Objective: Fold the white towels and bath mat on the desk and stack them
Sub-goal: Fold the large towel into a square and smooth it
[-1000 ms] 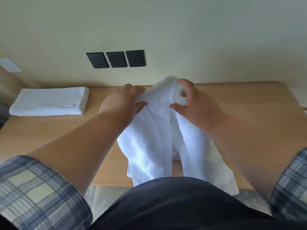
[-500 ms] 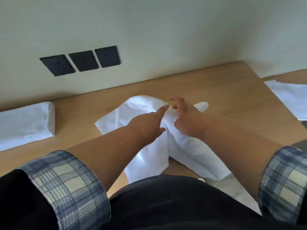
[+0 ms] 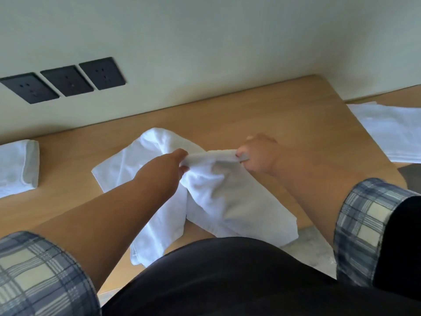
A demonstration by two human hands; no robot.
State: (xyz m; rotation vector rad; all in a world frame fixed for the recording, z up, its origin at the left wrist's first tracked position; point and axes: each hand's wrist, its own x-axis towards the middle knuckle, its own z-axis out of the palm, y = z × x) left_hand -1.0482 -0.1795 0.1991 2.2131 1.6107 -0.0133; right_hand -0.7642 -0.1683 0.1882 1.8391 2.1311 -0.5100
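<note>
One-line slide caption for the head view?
Left hand and right hand pinch the crumpled white towel by one edge on the desk; folded towel at left.

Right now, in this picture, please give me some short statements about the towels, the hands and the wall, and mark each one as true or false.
1. The left hand and the right hand both grip the same white towel. True.
2. This white towel is already folded into a neat rectangle. False: it lies loose and crumpled on the desk.
3. A folded towel lies at the left end of the desk, apart from both hands. True.
4. The wall carries two black sockets. False: there are three black sockets in a row.
</note>
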